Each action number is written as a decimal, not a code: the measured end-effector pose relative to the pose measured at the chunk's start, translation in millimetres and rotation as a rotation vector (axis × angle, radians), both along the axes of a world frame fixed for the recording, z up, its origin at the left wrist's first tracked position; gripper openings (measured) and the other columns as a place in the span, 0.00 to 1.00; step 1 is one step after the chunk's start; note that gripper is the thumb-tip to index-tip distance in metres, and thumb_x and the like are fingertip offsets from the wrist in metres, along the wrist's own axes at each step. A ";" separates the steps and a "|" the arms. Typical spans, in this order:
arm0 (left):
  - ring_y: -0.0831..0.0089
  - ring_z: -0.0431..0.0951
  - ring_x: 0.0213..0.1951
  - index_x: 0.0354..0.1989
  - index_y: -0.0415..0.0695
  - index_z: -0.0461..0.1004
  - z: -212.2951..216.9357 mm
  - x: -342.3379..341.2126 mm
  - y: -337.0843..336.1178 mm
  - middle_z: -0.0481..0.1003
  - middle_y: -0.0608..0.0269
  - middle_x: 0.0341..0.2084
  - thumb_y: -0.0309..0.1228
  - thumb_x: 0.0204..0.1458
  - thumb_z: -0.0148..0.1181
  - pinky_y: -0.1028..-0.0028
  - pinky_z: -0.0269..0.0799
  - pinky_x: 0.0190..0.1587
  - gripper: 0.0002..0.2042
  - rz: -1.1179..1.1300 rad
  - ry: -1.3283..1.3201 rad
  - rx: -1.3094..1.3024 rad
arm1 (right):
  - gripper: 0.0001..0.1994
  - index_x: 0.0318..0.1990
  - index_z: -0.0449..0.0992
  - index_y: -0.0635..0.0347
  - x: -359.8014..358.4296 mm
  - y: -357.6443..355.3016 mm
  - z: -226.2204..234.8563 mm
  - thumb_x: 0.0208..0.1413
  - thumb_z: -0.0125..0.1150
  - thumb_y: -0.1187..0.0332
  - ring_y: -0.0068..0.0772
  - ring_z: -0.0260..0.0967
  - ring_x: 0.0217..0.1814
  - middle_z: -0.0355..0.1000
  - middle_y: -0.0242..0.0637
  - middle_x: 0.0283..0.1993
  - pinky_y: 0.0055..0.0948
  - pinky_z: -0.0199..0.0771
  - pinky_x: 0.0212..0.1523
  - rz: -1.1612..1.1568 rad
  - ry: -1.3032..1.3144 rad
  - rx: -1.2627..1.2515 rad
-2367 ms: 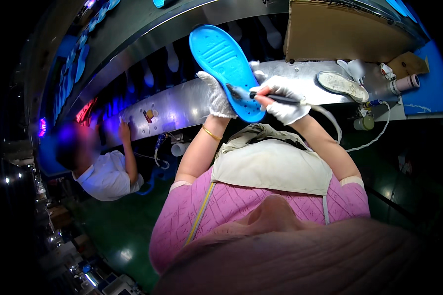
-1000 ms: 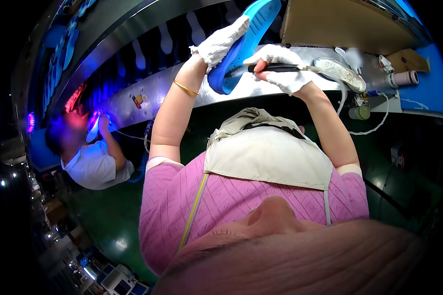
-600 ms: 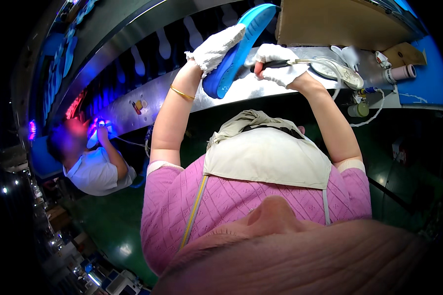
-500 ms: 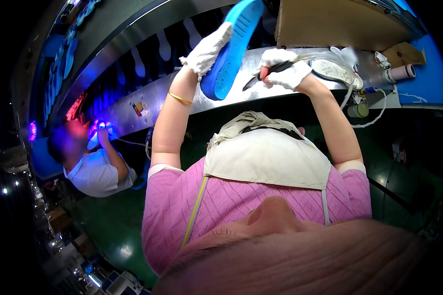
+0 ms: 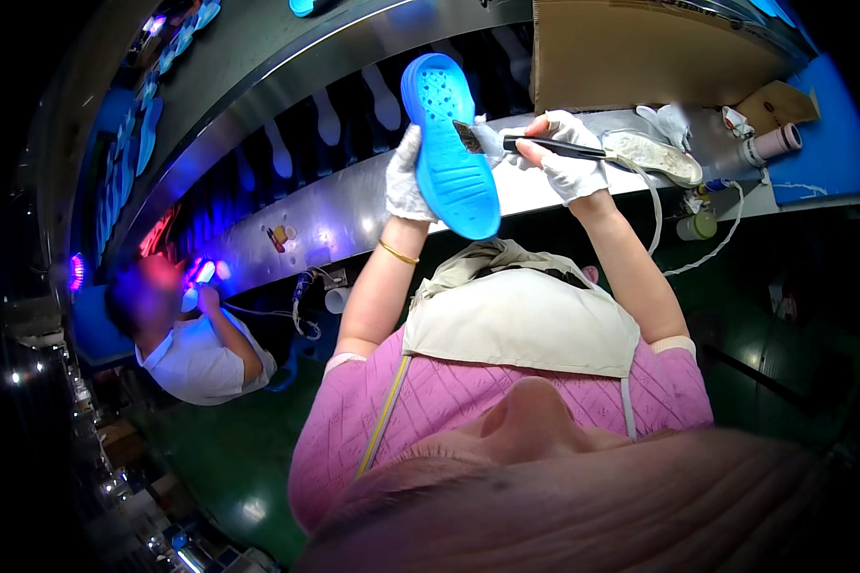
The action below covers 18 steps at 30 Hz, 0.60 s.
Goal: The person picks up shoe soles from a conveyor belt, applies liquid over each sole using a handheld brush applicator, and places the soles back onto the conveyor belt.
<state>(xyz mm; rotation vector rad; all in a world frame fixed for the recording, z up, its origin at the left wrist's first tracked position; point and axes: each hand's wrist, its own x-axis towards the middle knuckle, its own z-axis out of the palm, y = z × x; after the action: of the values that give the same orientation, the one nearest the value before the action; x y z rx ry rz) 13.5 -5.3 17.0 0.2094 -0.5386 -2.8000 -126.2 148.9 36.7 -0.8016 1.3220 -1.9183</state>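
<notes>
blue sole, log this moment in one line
left hand: holds blue sole | right hand: holds brush | bristles at sole edge

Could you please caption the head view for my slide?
Gloved left hand holds a blue shoe sole; right hand brushes it.

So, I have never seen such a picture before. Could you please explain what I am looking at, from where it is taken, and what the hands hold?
The picture comes from a wide fisheye camera worn on a person's head, looking down, so straight edges bend and the person's own pink shirt and apron fill the lower part. No machine does the work here: both hands wear white gloves. The left hand has its grip on a blue shoe sole, raised with its patterned side toward the camera. The right hand holds a brush with a dark handle, its bristles at the sole's edge. Beyond them runs a long metal workbench. On it, at the right, lie a pale shoe sole, a roll of tape and a small jar. At the left, a co-worker in a white shirt works under purple light.
</notes>
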 end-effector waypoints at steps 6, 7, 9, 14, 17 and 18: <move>0.58 0.70 0.51 0.60 0.44 0.57 3.5 -12.8 30.4 0.68 0.53 0.52 0.60 0.51 0.46 0.59 0.66 0.56 0.36 -0.045 -0.069 -0.034 | 0.06 0.34 0.71 0.61 -2.4 -18.1 18.9 0.49 0.62 0.77 0.21 0.72 0.31 0.74 0.35 0.31 0.19 0.73 0.33 -0.160 0.128 0.028; 0.60 0.70 0.50 0.60 0.45 0.58 -1.1 -15.9 28.7 0.68 0.54 0.52 0.61 0.51 0.46 0.60 0.67 0.55 0.36 -0.019 -0.118 -0.053 | 0.07 0.34 0.70 0.61 3.1 -16.7 18.9 0.49 0.61 0.78 0.23 0.73 0.29 0.74 0.36 0.31 0.21 0.74 0.32 -0.065 0.100 -0.036; 0.60 0.69 0.51 0.60 0.46 0.57 -1.1 -19.8 30.9 0.66 0.54 0.52 0.62 0.51 0.45 0.60 0.67 0.55 0.37 0.114 -0.109 -0.106 | 0.08 0.35 0.70 0.61 12.5 -9.0 15.1 0.49 0.61 0.79 0.25 0.73 0.29 0.73 0.38 0.32 0.22 0.74 0.33 0.062 0.066 -0.158; 0.58 0.68 0.52 0.61 0.44 0.55 16.1 -19.9 35.6 0.65 0.52 0.53 0.65 0.48 0.45 0.59 0.65 0.57 0.40 0.104 -0.114 -0.178 | 0.08 0.36 0.70 0.60 4.6 -9.8 10.6 0.49 0.60 0.79 0.23 0.73 0.29 0.73 0.38 0.32 0.21 0.75 0.35 -0.042 0.035 -0.078; 0.56 0.67 0.53 0.61 0.43 0.55 17.3 -17.5 29.3 0.65 0.51 0.53 0.66 0.48 0.45 0.59 0.63 0.58 0.42 0.021 -0.062 -0.070 | 0.08 0.36 0.68 0.62 27.0 -8.5 15.9 0.49 0.60 0.79 0.23 0.72 0.30 0.73 0.39 0.34 0.20 0.73 0.33 0.105 0.219 -0.125; 0.56 0.67 0.54 0.61 0.42 0.54 15.7 -19.0 28.0 0.64 0.50 0.54 0.66 0.48 0.44 0.59 0.62 0.59 0.42 0.064 -0.027 -0.079 | 0.07 0.35 0.69 0.62 26.5 -4.1 18.1 0.49 0.60 0.79 0.22 0.72 0.30 0.73 0.38 0.34 0.19 0.72 0.33 0.127 0.162 -0.073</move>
<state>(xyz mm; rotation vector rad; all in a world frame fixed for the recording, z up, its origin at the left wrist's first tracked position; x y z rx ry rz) -5.5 22.6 32.7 0.2441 -0.6366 -2.7113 -99.7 144.8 54.8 -1.0713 1.2687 -1.8417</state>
